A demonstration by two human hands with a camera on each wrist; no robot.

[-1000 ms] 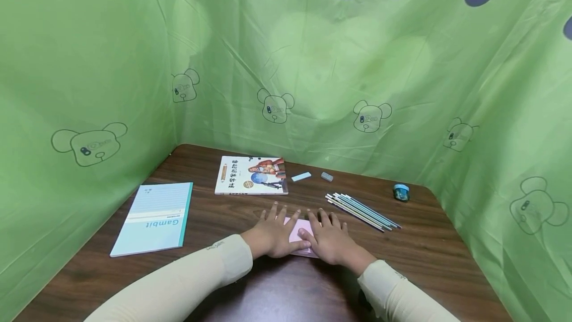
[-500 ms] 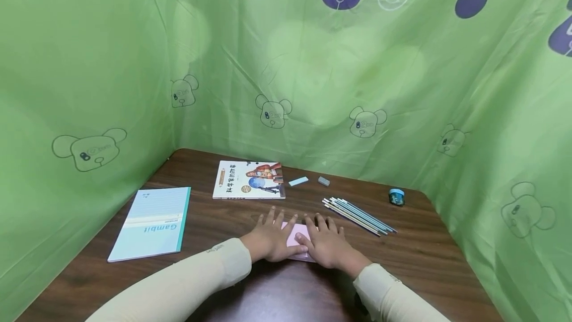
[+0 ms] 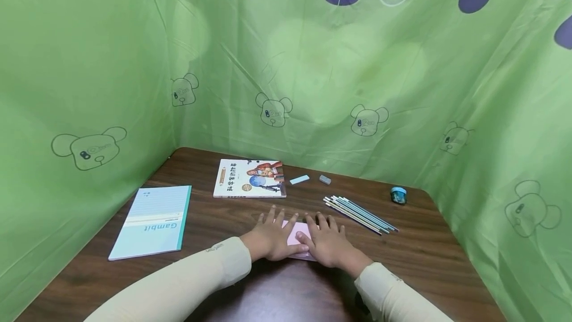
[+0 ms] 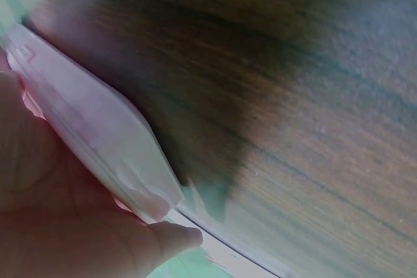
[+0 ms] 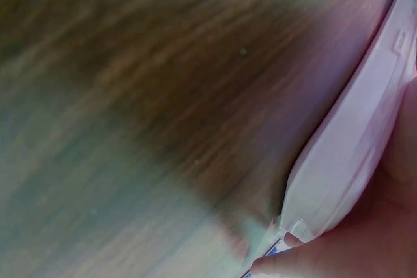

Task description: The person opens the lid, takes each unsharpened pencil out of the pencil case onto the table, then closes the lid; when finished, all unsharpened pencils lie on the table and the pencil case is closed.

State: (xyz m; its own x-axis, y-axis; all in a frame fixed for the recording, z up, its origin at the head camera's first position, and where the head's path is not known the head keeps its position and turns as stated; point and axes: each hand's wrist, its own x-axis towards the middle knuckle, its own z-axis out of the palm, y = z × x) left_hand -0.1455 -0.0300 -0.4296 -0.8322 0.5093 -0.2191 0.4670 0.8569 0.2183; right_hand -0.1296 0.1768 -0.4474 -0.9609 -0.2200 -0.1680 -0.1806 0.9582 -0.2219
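A pink plastic case [image 3: 294,235] with rounded ends lies flat on the table, mostly hidden under both hands in the head view. Across its left part my left hand [image 3: 271,238] rests with fingers spread and straight, the thumb along the near side. My right hand [image 3: 329,245] lies in the same way over the right part, its thumb close to the left thumb. The side wall of the pink case [image 4: 98,122] shows in the left wrist view, next to my left hand [image 4: 58,200]. In the right wrist view, my right hand [image 5: 365,245] is against the case [image 5: 352,135].
Beyond the hands lie a picture-covered book [image 3: 250,179], a light blue strip [image 3: 299,180] and a grey eraser [image 3: 325,179]. Several pencils [image 3: 359,213] lie right of the hands, with a small blue-lidded jar [image 3: 398,195] farther right. A Gambit notebook [image 3: 152,222] is at left. Green curtains [image 3: 286,63] enclose the table.
Both hands stay on the pink case in the same pose. The head view has shifted slightly; the things on the table keep their places.
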